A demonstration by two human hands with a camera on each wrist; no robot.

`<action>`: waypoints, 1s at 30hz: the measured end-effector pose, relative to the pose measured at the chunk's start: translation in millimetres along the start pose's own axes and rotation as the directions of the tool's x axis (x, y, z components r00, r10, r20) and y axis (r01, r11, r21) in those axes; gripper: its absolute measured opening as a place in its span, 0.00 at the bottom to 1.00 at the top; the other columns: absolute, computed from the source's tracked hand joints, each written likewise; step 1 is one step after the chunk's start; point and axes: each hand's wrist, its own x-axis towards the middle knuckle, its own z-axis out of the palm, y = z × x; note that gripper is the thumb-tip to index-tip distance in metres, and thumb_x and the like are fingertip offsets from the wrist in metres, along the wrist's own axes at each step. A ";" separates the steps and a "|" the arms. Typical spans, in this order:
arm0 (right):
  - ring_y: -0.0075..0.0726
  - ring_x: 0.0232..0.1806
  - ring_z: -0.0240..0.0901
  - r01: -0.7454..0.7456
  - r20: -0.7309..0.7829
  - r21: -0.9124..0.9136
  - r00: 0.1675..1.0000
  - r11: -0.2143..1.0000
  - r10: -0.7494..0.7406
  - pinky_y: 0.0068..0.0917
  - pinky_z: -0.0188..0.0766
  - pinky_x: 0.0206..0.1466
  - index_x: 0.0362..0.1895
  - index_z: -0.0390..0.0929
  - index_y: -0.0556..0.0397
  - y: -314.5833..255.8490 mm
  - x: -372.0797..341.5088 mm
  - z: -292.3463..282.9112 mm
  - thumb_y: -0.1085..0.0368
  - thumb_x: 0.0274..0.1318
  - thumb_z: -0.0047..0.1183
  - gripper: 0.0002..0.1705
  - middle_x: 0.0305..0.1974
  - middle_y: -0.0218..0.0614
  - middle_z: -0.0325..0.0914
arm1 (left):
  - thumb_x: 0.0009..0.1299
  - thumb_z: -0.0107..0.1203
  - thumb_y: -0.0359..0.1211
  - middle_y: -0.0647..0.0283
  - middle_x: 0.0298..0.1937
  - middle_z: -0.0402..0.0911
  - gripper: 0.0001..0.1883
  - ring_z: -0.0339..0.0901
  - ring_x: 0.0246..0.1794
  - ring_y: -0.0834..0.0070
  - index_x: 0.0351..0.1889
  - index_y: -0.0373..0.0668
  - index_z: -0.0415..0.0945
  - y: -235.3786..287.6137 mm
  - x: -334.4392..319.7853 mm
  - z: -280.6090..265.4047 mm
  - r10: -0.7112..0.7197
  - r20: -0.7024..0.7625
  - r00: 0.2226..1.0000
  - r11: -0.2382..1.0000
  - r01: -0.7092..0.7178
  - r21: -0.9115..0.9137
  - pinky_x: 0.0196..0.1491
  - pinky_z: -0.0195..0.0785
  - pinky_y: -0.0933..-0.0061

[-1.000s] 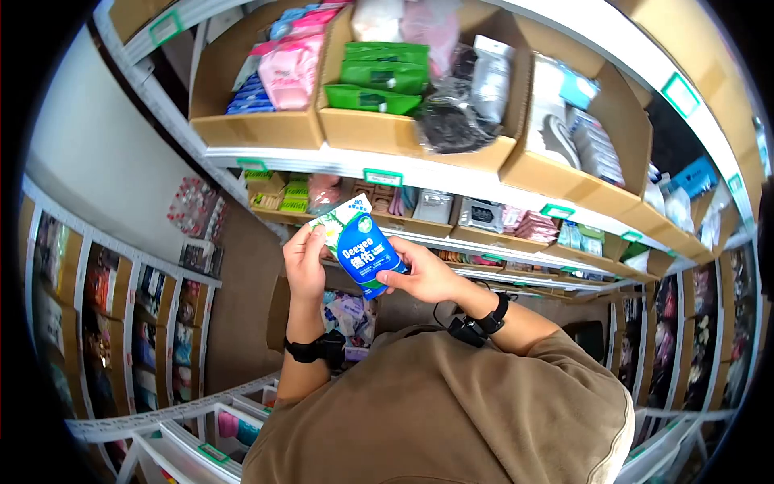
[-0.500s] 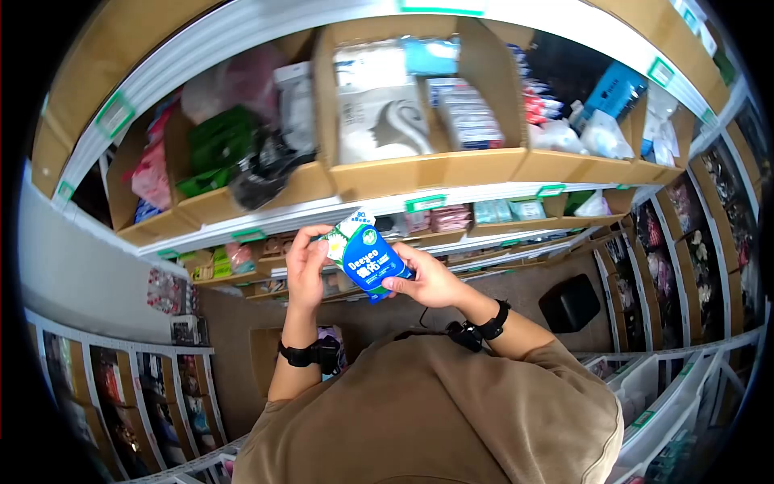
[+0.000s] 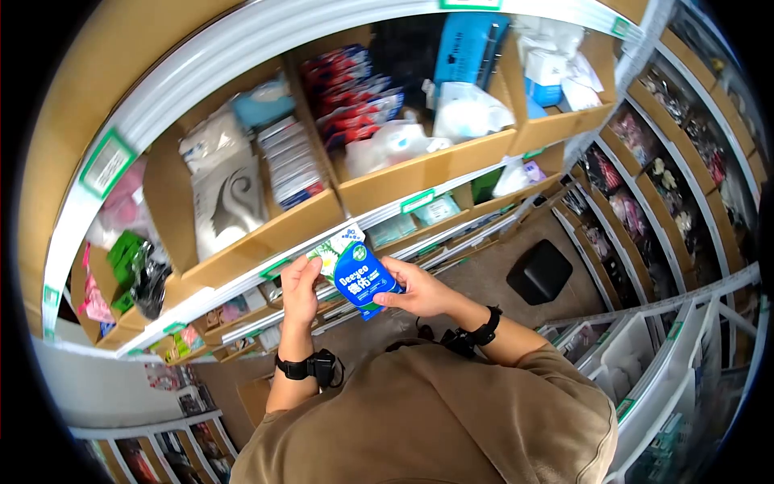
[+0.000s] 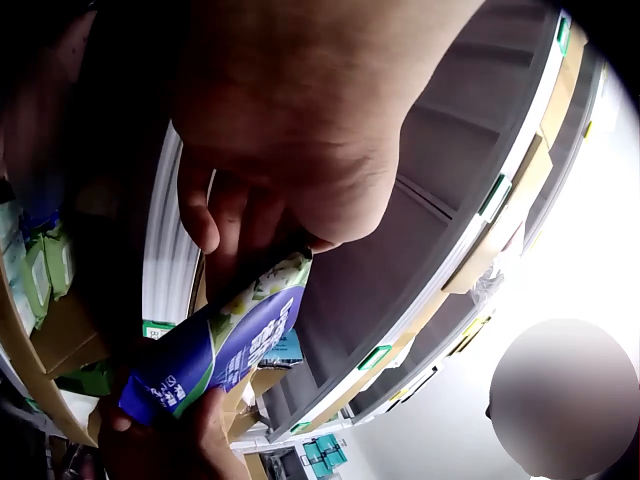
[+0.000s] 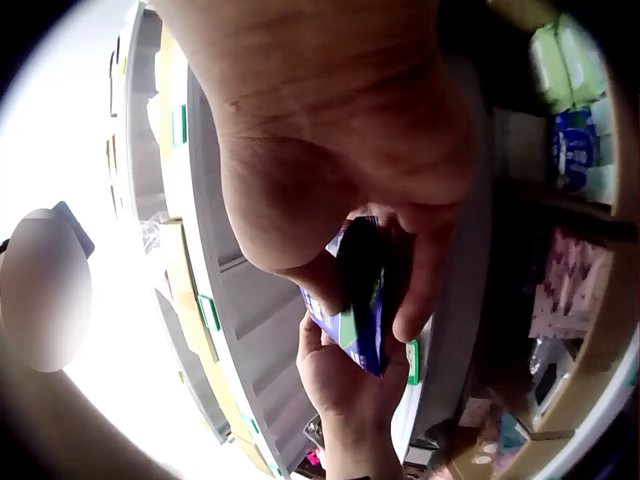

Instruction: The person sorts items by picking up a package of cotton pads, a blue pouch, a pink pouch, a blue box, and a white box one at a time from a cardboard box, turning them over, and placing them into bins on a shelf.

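A soft blue packet lettered Deeyeo, with a white-and-green flowered end, is held in front of the chest, tilted, its printed face up. My left hand pinches the flowered end at the upper left corner. On the opposite edge my right hand grips the packet, thumb across the front and fingers behind. The left wrist view shows the packet from the side, between both hands. In the right wrist view the right palm and fingers cover much of the packet.
Ahead is a shelf of cardboard bins holding red-and-blue packs, white plastic bags and small boxes. A black stool stands on the floor to the right. Racks with white bins rise behind and right.
The view has swung right along the shelf, so the bins have shifted left and the black stool has come into view. Both hands keep hold of the packet.
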 end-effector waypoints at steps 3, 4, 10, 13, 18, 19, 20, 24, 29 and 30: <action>0.20 0.41 0.69 -0.063 0.008 -0.090 0.998 0.994 0.064 0.24 0.69 0.46 0.47 0.67 0.57 -3.0 -7.1 -22.3 0.67 0.59 0.61 0.17 0.39 0.31 0.75 | 0.73 0.52 0.33 0.71 0.27 0.79 0.12 0.68 0.29 0.87 0.33 0.32 0.80 -1.4 12.1 25.3 0.030 -0.010 1.000 1.000 -0.030 0.002 0.34 0.59 0.82; 0.20 0.41 0.69 -0.058 -0.010 -0.086 0.998 0.995 0.057 0.24 0.69 0.46 0.47 0.67 0.57 -9.3 -7.8 -24.1 0.67 0.59 0.61 0.17 0.39 0.31 0.75 | 0.72 0.52 0.32 0.71 0.28 0.79 0.12 0.68 0.29 0.87 0.37 0.30 0.81 -2.4 14.7 20.1 0.029 0.077 0.997 0.999 -0.032 0.029 0.34 0.59 0.81; 0.16 0.37 0.67 -0.072 -0.043 -0.231 0.997 0.970 0.064 0.21 0.67 0.38 0.41 0.68 0.55 -19.9 -10.8 -30.7 0.68 0.57 0.62 0.15 0.34 0.27 0.73 | 0.71 0.54 0.32 0.71 0.27 0.78 0.12 0.65 0.28 0.87 0.33 0.30 0.80 -15.7 27.2 20.0 0.030 0.161 0.987 0.999 -0.023 -0.047 0.33 0.56 0.81; 0.14 0.33 0.63 -0.087 -0.086 -0.187 0.994 0.979 0.072 0.21 0.65 0.35 0.37 0.66 0.54 -30.5 -17.3 -35.3 0.69 0.57 0.63 0.15 0.29 0.25 0.70 | 0.72 0.54 0.33 0.68 0.25 0.79 0.14 0.68 0.26 0.86 0.29 0.31 0.79 -27.0 35.5 18.4 0.025 0.220 0.975 0.999 -0.017 -0.038 0.32 0.59 0.80; 0.17 0.40 0.70 -0.048 -0.047 -0.028 0.998 0.998 0.046 0.22 0.71 0.43 0.41 0.68 0.57 -21.7 -25.5 -66.1 0.70 0.56 0.62 0.15 0.37 0.30 0.76 | 0.72 0.55 0.33 0.62 0.20 0.79 0.16 0.72 0.21 0.80 0.24 0.31 0.78 -4.6 43.1 53.7 0.089 0.290 0.953 0.940 -0.177 0.293 0.28 0.65 0.78; 0.20 0.43 0.72 -0.068 -0.033 -0.061 0.997 0.996 0.066 0.24 0.73 0.47 0.44 0.69 0.59 -20.8 -25.8 -76.2 0.70 0.56 0.63 0.17 0.40 0.31 0.76 | 0.72 0.55 0.33 0.62 0.19 0.79 0.16 0.71 0.19 0.80 0.24 0.32 0.78 -11.2 47.3 58.4 0.135 0.289 0.948 0.948 -0.208 0.241 0.27 0.65 0.78; 0.20 0.43 0.72 -0.063 -0.036 -0.061 0.997 0.996 0.061 0.24 0.73 0.47 0.44 0.69 0.59 -22.1 -26.8 -86.5 0.70 0.56 0.63 0.17 0.40 0.31 0.76 | 0.73 0.54 0.33 0.61 0.19 0.79 0.17 0.71 0.19 0.80 0.24 0.32 0.79 -13.6 51.0 67.5 0.148 0.267 0.952 0.948 -0.213 0.238 0.27 0.66 0.77; 0.23 0.44 0.74 -0.091 0.008 -0.266 0.995 0.960 0.096 0.26 0.73 0.48 0.48 0.69 0.61 -40.5 -39.0 -133.9 0.68 0.55 0.64 0.21 0.40 0.34 0.78 | 0.74 0.53 0.34 0.59 0.22 0.81 0.17 0.76 0.20 0.78 0.26 0.30 0.80 -21.7 67.8 114.0 0.123 0.261 0.958 0.924 -0.206 0.323 0.26 0.68 0.77; 0.34 0.44 0.79 -0.083 0.000 -0.356 0.996 0.931 0.089 0.31 0.75 0.49 0.52 0.71 0.61 -66.4 -73.6 -199.8 0.59 0.52 0.65 0.28 0.43 0.44 0.81 | 0.74 0.52 0.33 0.61 0.20 0.81 0.17 0.74 0.18 0.80 0.25 0.31 0.80 -50.0 82.8 176.6 0.037 0.302 0.952 0.933 -0.141 0.331 0.24 0.67 0.78; 0.34 0.44 0.79 -0.086 0.000 -0.262 0.996 0.961 0.089 0.31 0.75 0.49 0.52 0.72 0.61 -65.4 -80.6 -211.8 0.58 0.52 0.66 0.28 0.43 0.44 0.81 | 0.74 0.52 0.32 0.62 0.20 0.81 0.17 0.74 0.18 0.80 0.25 0.31 0.80 -49.7 84.2 192.5 0.023 0.309 0.951 0.923 -0.140 0.359 0.24 0.65 0.78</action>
